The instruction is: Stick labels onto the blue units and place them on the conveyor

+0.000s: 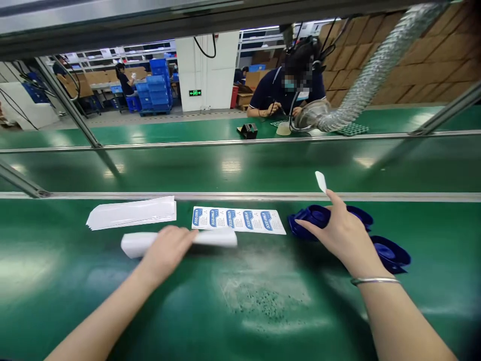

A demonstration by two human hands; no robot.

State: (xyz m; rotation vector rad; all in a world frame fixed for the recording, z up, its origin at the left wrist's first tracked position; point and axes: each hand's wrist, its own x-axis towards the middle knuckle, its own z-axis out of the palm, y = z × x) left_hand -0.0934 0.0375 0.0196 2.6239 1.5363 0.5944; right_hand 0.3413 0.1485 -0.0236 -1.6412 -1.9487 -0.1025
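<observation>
Forearms: closest to my view, the left forearm and right forearm reach over the green bench; a silver bangle circles my right wrist.
Left hand: I have the left hand closed over the rolled white sheet, fingers curled, the roll poking out on both sides.
Right hand: my right hand is open, thumb and index finger spread wide; a small white piece is at the index fingertip. Whether the thumb touches the blue part beneath, I cannot tell.
Blue parts: I see three dark blue parts, one under the thumb, one behind the hand, one beside the wrist.
Label sheet: the printed label sheet lies flat between my hands, just beyond the roll, five blue-and-white labels in a row.
White stack: the white sheets overlap at far left, beyond the roll.
Across the bench: a masked person works near a silver duct.
</observation>
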